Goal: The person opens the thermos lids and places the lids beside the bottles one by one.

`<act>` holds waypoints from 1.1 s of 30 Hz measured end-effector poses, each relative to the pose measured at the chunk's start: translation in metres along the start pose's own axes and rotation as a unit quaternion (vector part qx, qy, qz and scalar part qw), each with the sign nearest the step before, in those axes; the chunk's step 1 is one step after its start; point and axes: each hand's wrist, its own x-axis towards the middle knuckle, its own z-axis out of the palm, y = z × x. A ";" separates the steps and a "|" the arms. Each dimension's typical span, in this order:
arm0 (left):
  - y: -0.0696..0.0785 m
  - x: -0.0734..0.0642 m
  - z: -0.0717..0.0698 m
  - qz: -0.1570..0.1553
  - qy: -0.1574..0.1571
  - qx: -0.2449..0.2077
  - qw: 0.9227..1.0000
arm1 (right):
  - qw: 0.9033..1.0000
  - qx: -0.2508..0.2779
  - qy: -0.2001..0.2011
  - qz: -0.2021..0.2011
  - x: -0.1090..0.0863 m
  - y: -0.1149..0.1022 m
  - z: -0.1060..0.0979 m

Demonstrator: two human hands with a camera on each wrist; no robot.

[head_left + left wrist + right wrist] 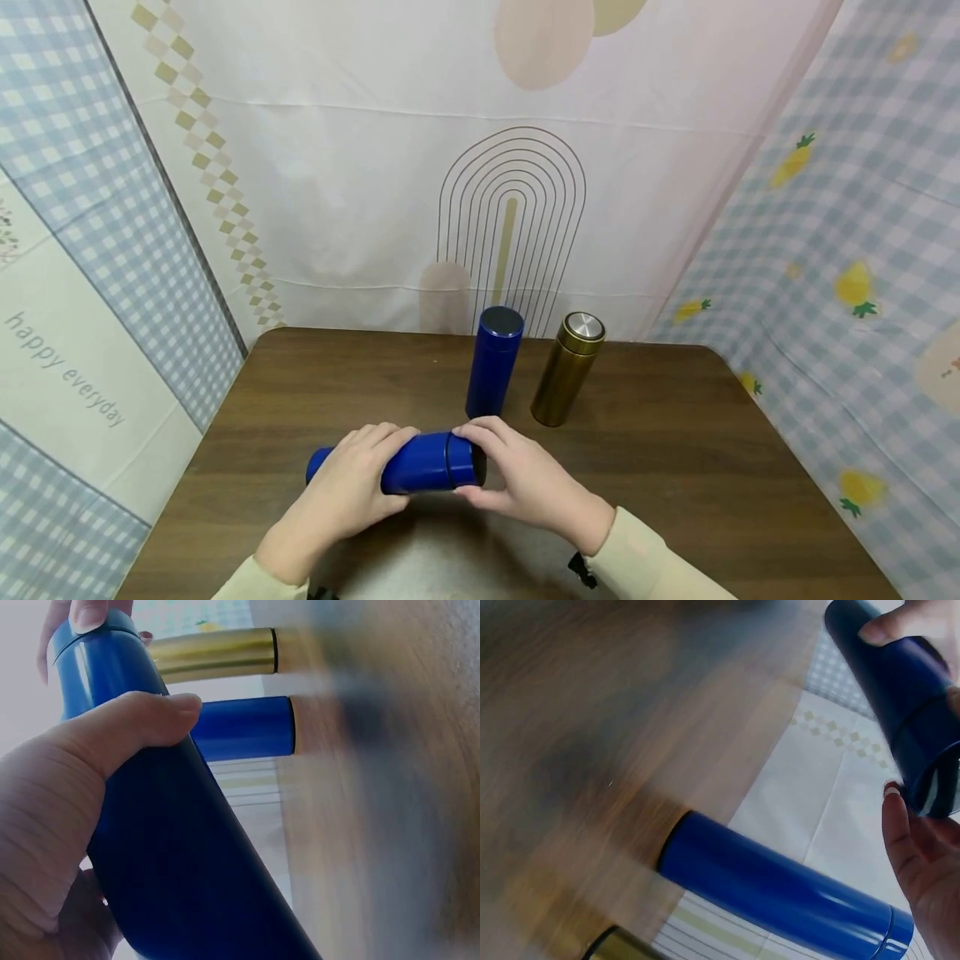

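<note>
My left hand (347, 479) grips the body of a blue thermos (417, 463), which is tipped onto its side above the table with its capped end to the right. In the left wrist view, the left thumb (146, 720) lies across the bottle's side. My right hand (528, 477) holds the cap end (467, 463) between thumb and fingers. A dark seam runs round the bottle at the cap. Behind the hands, a second blue thermos (492, 367) stands upright. To its right is an upright gold thermos (564, 377) with a silver-topped lid.
Both standing bottles rest on a brown wood-grain table (675, 450). A white patterned cloth (337, 200) hangs behind the table's far edge. Checked cloths hang at the left (82, 150) and right (817, 275) sides.
</note>
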 end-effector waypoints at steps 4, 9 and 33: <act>0.004 0.000 0.001 -0.007 -0.007 -0.013 1.000 | 0.996 0.053 -0.004 0.078 0.000 -0.003 0.000; 0.006 0.001 0.003 -0.008 0.005 0.000 1.000 | 0.974 0.120 0.008 0.192 0.002 -0.008 -0.001; 0.008 0.007 -0.001 0.015 0.019 0.029 0.999 | 0.937 0.206 -0.064 0.275 0.003 -0.003 -0.006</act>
